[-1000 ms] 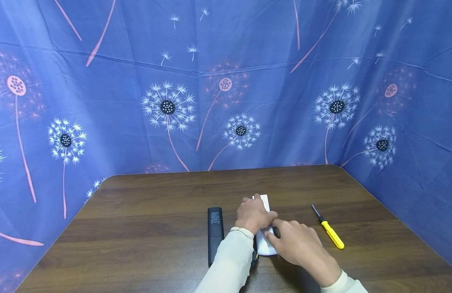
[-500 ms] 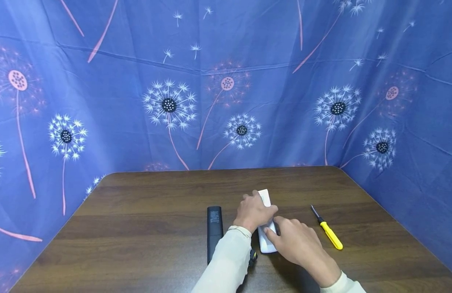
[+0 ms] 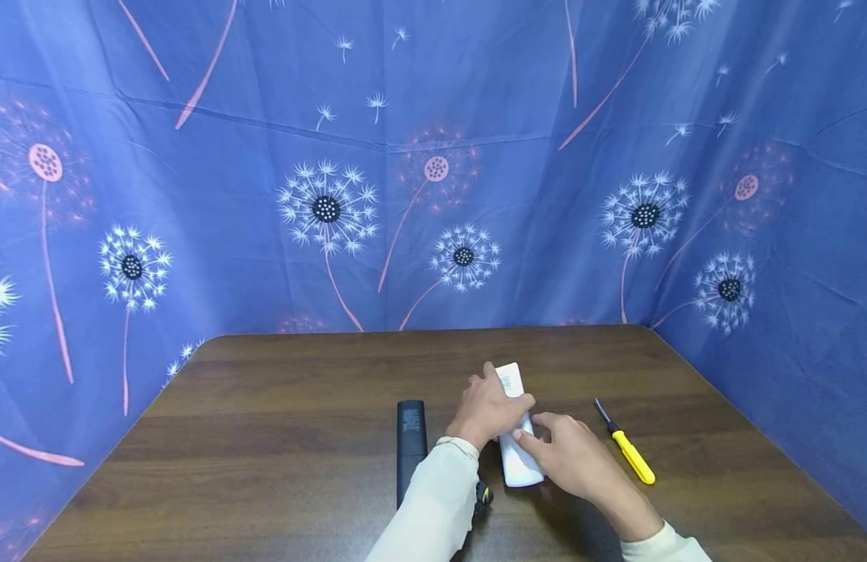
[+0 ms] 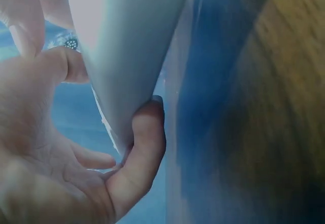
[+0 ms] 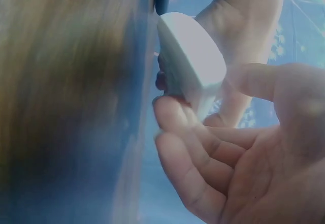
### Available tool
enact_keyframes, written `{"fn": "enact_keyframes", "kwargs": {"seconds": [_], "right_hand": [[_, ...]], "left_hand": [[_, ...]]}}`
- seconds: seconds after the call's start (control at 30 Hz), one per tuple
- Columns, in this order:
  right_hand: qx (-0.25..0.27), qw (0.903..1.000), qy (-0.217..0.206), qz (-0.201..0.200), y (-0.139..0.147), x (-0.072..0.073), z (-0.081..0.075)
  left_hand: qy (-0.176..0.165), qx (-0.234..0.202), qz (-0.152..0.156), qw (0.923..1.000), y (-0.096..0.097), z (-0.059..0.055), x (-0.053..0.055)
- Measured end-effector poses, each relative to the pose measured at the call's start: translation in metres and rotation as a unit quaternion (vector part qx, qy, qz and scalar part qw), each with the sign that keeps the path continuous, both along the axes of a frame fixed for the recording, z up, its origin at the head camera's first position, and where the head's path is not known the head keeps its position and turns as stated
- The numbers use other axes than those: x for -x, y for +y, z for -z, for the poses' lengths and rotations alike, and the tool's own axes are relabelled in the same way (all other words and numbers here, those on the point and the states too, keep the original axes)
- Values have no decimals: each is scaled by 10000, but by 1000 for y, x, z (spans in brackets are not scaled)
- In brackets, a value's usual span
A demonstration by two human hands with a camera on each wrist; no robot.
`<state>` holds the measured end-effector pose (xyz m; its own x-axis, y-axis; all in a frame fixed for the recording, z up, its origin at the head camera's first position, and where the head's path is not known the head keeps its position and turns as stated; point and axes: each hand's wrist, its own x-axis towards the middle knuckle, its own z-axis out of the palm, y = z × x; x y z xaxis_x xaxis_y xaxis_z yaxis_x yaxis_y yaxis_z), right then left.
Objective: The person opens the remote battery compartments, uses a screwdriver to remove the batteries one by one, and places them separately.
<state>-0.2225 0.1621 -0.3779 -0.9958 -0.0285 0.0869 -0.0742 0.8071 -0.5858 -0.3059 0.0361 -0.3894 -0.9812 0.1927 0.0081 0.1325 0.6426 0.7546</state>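
Observation:
Both hands hold a white, slim, round-ended remote control (image 3: 520, 460) over the middle right of the table, its far end bearing faint print. My left hand (image 3: 485, 410) grips it from the left, near its far half, thumb across the top. In the left wrist view, a curled finger (image 4: 150, 137) reaches round the lower edge of the remote. At its near right side, my right hand (image 3: 577, 453) pinches the remote with the thumb on top. The right wrist view shows the right fingers (image 5: 190, 165) bent beneath the remote's end. My left hand hides part of its upper face.
A black remote control (image 3: 410, 437) lies left of my left sleeve, partly covered by it. To the right rests a screwdriver (image 3: 633, 457) with a yellow handle. A small black-and-yellow thing (image 3: 484, 496) shows beside the left sleeve. Blue dandelion-print cloth (image 3: 377, 218) hangs behind the brown table (image 3: 278, 437).
The white remote's near end has swung a little to the right, and more of its printed far end shows. Both hands keep hold of it; the right hand has shifted slightly right.

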Motion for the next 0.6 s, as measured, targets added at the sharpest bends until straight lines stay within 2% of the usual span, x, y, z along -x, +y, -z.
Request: {"fn": "enact_keyframes", "kwargs": {"seconds": [0.13, 0.3, 0.4, 0.6], "right_hand": [[526, 9985, -130, -25, 4, 3, 4], [854, 9963, -112, -69, 4, 5, 6], [1036, 9945, -71, -96, 4, 5, 5], [1776, 9835, -339, 95, 6, 4, 2]], "left_hand": [[-16, -262, 23, 9997, 2, 0, 0], [73, -683, 51, 9976, 2, -2, 2], [12, -897, 43, 9960, 1, -3, 1], [-87, -1607, 75, 9869, 1, 0, 6]]}}
